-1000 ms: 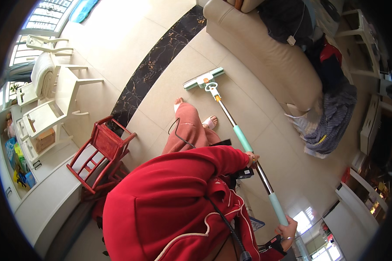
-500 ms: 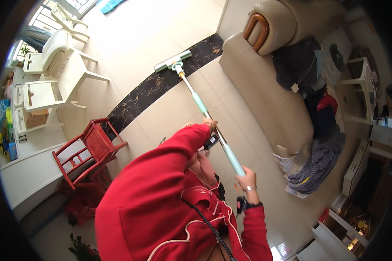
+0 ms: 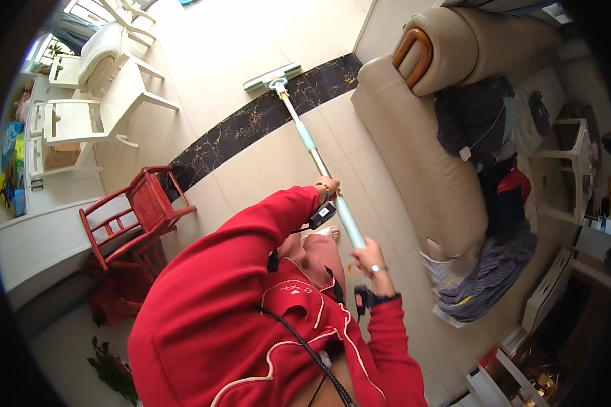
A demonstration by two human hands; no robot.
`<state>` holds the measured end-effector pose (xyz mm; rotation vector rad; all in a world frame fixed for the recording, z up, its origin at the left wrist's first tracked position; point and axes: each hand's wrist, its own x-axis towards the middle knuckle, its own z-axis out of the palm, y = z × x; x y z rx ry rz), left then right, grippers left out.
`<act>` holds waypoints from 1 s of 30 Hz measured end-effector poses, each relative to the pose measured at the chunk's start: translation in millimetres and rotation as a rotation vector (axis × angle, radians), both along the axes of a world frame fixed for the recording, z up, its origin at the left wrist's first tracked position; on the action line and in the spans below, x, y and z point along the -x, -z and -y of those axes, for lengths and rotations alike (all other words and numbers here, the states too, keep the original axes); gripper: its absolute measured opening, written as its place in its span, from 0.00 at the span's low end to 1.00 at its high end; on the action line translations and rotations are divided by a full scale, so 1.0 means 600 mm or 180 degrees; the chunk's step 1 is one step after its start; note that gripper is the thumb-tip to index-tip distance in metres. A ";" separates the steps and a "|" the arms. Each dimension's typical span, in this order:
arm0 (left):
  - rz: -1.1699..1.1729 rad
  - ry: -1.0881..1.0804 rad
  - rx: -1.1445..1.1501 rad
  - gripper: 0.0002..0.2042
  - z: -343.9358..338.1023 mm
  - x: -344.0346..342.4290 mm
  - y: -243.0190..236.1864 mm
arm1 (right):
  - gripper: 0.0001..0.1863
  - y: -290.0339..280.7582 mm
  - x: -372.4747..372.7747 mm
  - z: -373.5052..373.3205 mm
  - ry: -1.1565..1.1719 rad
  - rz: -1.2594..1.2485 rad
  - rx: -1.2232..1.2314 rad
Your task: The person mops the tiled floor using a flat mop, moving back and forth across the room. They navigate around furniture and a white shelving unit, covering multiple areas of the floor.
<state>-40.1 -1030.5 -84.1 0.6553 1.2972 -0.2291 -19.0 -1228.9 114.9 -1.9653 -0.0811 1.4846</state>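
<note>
A flat-headed mop stretches away from me, its long mop handle point(image 3: 349, 220) in pale green and silver. My left hand point(image 3: 328, 184) is wrapped round the middle of the handle. Closer to me, my right hand point(image 3: 369, 256) grips the handle's near end. The wide, pale green mop head point(image 3: 273, 77) rests on the floor at the far edge of a black marbled strip point(image 3: 234, 125), partly over the light tiles beyond.
To the right is a beige leather sofa point(image 3: 421, 149) with dark clothes point(image 3: 472, 115) and a grey striped cloth point(image 3: 492, 278) on it. On the left stand a red wooden chair point(image 3: 149, 201) and white chairs point(image 3: 119, 112). A potted plant point(image 3: 108, 370) is at lower left.
The mop head has slid a little forward, from over the black strip to its far edge. Both hands keep hold of the handle. A bare foot has come into sight below my left hand.
</note>
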 end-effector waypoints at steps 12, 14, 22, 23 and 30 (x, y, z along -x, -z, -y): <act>-0.0127 0.0175 0.1680 0.06 0.403 0.003 -0.026 | 0.13 -0.221 0.093 0.452 0.0702 0.0404 0.0908; -0.0351 0.0146 0.1550 0.07 0.398 -0.005 -0.019 | 0.13 -0.195 0.089 0.452 0.0251 0.0636 0.0735; -0.0553 -0.0018 0.0377 0.10 0.218 -0.055 0.081 | 0.13 -0.084 0.042 0.289 0.0363 0.0310 0.0583; -0.0561 -0.0057 0.0149 0.10 0.175 -0.059 0.098 | 0.13 -0.068 0.036 0.247 0.0437 0.0279 0.0545; -0.0216 0.0096 -0.1114 0.11 -0.228 -0.141 0.209 | 0.15 0.049 -0.036 -0.152 0.0596 0.0185 0.0128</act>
